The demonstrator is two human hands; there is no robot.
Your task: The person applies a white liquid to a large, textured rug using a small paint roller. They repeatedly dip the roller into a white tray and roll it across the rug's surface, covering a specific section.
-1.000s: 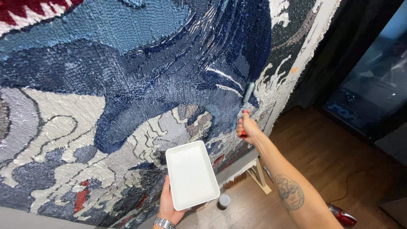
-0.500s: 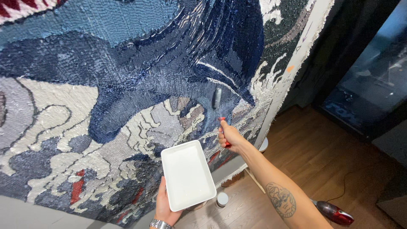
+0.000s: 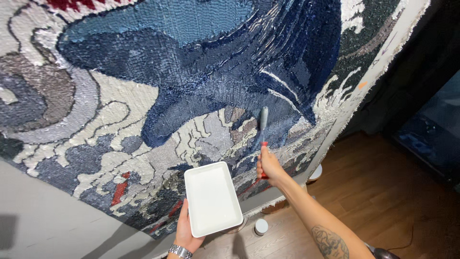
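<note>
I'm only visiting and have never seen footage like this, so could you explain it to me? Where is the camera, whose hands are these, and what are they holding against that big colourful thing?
There is no machine here: a person is working with two bare hands, and the one camera sits on their head, looking down and forward, so you see what they see.

The large surface is a tufted rug stretched upright, seen from its back, with dark blue, light blue, grey, white and red areas. Below it lies a wooden floor with a few small round containers near the foot of the frame.

The left hand, with a wristwatch, holds a shallow white rectangular tray from underneath. The right hand grips the red handle of a small grey roller, which rests against the dark blue part of the rug. The forearm bears a tattoo.
</note>
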